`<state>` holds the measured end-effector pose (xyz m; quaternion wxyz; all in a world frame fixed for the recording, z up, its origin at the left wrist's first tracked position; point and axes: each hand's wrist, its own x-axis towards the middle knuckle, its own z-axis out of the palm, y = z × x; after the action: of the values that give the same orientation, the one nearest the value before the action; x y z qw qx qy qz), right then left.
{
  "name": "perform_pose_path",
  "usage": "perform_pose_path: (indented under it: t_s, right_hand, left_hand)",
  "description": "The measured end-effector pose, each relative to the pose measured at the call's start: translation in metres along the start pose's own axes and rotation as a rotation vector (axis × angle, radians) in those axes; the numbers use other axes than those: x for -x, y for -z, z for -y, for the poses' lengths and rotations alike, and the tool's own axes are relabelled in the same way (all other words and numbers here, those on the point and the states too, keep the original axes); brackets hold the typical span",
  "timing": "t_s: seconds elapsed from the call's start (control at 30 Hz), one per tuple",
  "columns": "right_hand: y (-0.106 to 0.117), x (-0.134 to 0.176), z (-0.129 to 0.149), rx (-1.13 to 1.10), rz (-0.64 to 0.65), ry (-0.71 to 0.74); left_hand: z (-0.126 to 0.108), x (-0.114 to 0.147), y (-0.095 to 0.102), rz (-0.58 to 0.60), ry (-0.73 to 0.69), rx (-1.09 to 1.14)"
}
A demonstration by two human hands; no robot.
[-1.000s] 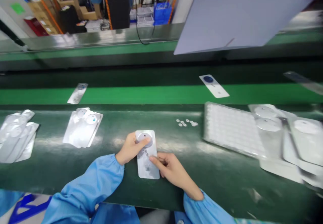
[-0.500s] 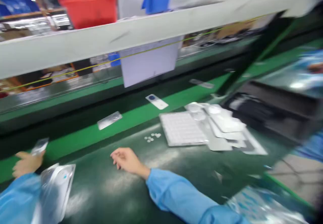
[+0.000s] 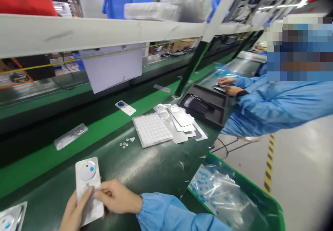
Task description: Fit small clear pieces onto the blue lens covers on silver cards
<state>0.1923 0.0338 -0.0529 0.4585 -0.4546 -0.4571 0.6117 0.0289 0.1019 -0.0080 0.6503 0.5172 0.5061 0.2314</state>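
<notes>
A pale silver phone back cover [image 3: 90, 203] with a round camera area and a blue dot stands tilted above the bench. My left hand [image 3: 74, 210] grips it from the lower left, thumb lying across its face. At its right edge, my right hand [image 3: 117, 196] pinches with thumb and forefinger against the cover; whether a film edge is between them I cannot tell. Another wrapped cover with a blue dot [image 3: 11, 217] lies at the lower left. On the green strip beyond rest a clear-wrapped cover piece [image 3: 70, 137] and a white one with a dark round lens [image 3: 125, 108].
Several small round pieces [image 3: 124, 144] lie beside a white gridded tray [image 3: 152, 129]. Right of it are stacked white sheets [image 3: 182, 120] and a black divided tray [image 3: 205, 102]. A green bin [image 3: 275, 206] holds plastic film. A co-worker in blue [image 3: 281, 102] works at the right.
The view has swung right. My left hand has come from the green strip to in front of me with a cover, and my right hand, formerly apart over the bench, is now at it.
</notes>
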Motion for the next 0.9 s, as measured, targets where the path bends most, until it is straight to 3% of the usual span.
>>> perform_pose_path:
  t_s: [0.13, 0.27, 0.43, 0.53, 0.67, 0.77, 0.83, 0.9]
  right_hand:
    - [0.015, 0.041, 0.003, 0.239, 0.132, -0.053]
    - [0.025, 0.054, 0.007, 0.262, 0.097, -0.135]
    - [0.033, 0.064, 0.006, 0.287, -0.128, -0.076]
    - [0.049, 0.057, 0.02, 0.398, -0.263, -0.003]
    - [0.094, 0.0, 0.065, 0.914, -0.475, -0.028]
    - [0.139, -0.066, 0.097, 1.076, -0.676, -0.127]
    - [0.165, -0.105, 0.11, 1.106, -0.769, -0.224]
    - [0.185, -0.134, 0.116, 1.113, -0.796, -0.312]
  left_hand:
    - [0.018, 0.006, -0.038, -0.01, 0.092, 0.415]
    - [0.021, 0.004, -0.049, -0.019, 0.133, 0.599]
    - [0.025, 0.014, -0.049, -0.013, 0.097, 0.593]
    - [0.026, 0.017, -0.048, -0.004, 0.099, 0.555]
    - [0.023, 0.015, -0.042, 0.049, 0.109, 0.48]
    - [0.019, 0.012, -0.029, 0.122, 0.084, 0.371]
    - [0.017, 0.007, -0.014, 0.078, 0.021, 0.28]
    - [0.017, 0.002, 0.009, -0.039, -0.08, 0.143]
